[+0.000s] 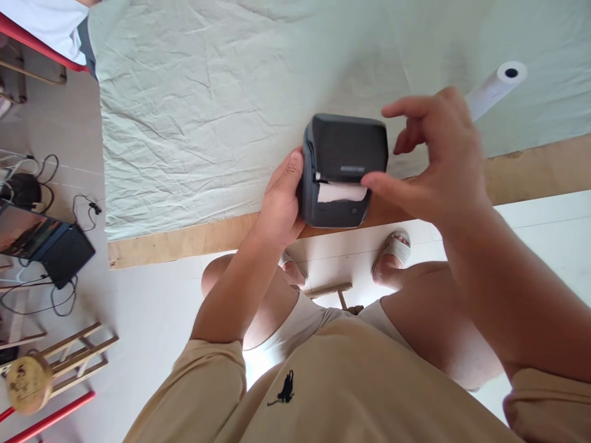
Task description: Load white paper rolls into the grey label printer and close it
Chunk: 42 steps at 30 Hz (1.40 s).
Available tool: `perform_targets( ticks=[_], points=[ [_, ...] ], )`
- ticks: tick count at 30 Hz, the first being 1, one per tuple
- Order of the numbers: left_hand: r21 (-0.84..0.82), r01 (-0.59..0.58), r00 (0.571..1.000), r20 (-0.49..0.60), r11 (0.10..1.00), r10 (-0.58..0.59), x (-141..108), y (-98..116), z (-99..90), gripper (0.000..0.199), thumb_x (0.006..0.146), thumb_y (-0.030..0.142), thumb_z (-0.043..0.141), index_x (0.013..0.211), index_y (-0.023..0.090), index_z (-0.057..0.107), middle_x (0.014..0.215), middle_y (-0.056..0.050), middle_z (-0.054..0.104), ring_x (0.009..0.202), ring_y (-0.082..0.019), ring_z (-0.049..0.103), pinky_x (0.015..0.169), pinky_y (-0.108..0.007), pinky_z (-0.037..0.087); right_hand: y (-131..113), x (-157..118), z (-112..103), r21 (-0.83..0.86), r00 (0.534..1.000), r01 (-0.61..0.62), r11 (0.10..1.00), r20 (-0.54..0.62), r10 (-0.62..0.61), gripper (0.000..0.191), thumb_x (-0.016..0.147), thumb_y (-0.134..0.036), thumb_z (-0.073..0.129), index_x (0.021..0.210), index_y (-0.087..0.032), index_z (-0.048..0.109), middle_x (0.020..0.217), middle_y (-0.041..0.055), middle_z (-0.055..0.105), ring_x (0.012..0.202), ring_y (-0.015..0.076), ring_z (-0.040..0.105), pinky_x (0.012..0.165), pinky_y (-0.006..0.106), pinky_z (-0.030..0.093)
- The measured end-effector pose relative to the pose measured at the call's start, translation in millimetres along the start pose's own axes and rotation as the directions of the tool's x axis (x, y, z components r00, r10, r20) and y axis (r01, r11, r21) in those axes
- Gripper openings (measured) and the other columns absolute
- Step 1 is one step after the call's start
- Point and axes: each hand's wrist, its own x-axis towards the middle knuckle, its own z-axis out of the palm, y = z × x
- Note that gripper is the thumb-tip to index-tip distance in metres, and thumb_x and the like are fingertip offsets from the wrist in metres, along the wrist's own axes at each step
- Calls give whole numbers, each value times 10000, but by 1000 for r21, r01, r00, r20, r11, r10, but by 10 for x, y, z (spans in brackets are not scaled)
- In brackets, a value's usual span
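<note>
A small black printer point(351, 144) is held up over the front edge of the cloth-covered table, its lid down and a strip of white paper point(341, 192) showing at its slot. My left hand point(284, 200) grips the printer's left side, thumb along the edge. On the other side, my right hand point(436, 160) has its fingers spread apart, the thumb tip at the printer's right side near the paper slot and the other fingers off it. Behind my right hand, a white paper roll point(496, 89) with a dark core lies on the cloth.
The wrinkled pale green cloth point(207, 111) covers the table, whose wooden edge point(184, 240) runs in front of me. On the left stand a laptop point(69, 252) with cables and a wooden stool point(30, 384). Part of a person's white clothing point(50, 27) shows at the top left.
</note>
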Motion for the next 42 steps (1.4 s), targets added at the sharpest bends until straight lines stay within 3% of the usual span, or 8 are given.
perform_targets(
  ticks=[3, 9, 14, 23, 28, 31, 35, 42],
  points=[
    [34, -13, 1000, 0, 999, 13, 1, -16, 4, 363, 1148, 444, 501, 1055, 221, 772, 1000, -30, 823, 1054, -213, 821, 897, -307, 666, -195, 82, -18, 4, 979, 14, 1000, -202, -13, 516, 937, -758, 756, 1143, -290, 692, 863, 5, 615, 625, 157, 591, 574, 361, 473],
    [47, -36, 999, -32, 998, 37, -7, -49, -3, 408, 1141, 518, 517, 1004, 219, 759, 924, -22, 798, 946, -188, 811, 829, -284, 666, -369, 164, 15, -6, 941, 35, 999, -338, -35, 231, 998, -414, 725, 871, -290, 578, 965, 17, 656, 787, 206, 751, 533, 349, 471],
    [38, -25, 999, -44, 999, 27, -17, -33, 2, 361, 1152, 462, 515, 1039, 216, 754, 936, -17, 777, 986, -172, 804, 819, -249, 644, -396, 208, 18, -346, 998, 11, 938, 63, 12, 52, 874, -249, 684, 917, -274, 700, 781, -3, 724, 634, 196, 626, 651, 385, 461],
    [29, 30, 997, -68, 999, -28, -61, 23, 29, 387, 1180, 398, 467, 997, 201, 745, 809, 17, 685, 739, -93, 712, 673, -202, 586, -657, 301, -98, -521, 909, -34, 853, 339, 244, 367, 838, -247, 709, 1186, -323, 792, 799, 10, 747, 676, 232, 614, 630, 379, 402],
    [-20, 49, 995, -87, 999, -50, -74, 68, 72, 316, 1149, 331, 534, 938, 203, 733, 827, 25, 717, 796, -110, 740, 772, -221, 636, -567, 271, -321, -29, 992, -116, 993, 37, 117, 398, 749, -242, 716, 1134, -332, 763, 955, -8, 761, 620, 164, 591, 542, 339, 425],
    [-31, 68, 996, -61, 997, -70, -75, 68, 84, 356, 1162, 335, 491, 960, 204, 753, 875, 21, 760, 775, -110, 747, 733, -224, 639, -357, 234, -343, 227, 968, -181, 957, -129, 214, 234, 821, -254, 621, 1033, -328, 686, 838, 4, 610, 647, 190, 602, 494, 341, 413],
    [-24, 38, 997, -66, 999, -40, -58, 33, 68, 349, 1159, 353, 498, 971, 213, 758, 879, 29, 780, 835, -123, 788, 753, -223, 657, -70, 147, -220, 67, 925, -362, 930, -95, 367, 91, 887, -323, 667, 949, -316, 600, 924, 25, 662, 738, 227, 658, 676, 435, 595],
    [23, 35, 993, -117, 999, -32, -23, -30, 8, 392, 1164, 428, 469, 980, 244, 763, 926, 5, 805, 1060, -192, 842, 837, -282, 699, 181, 116, -93, -212, 982, -184, 960, -76, 172, 287, 835, -368, 825, 1023, -324, 613, 1094, 61, 767, 1016, 318, 730, 928, 525, 615]
  ],
)
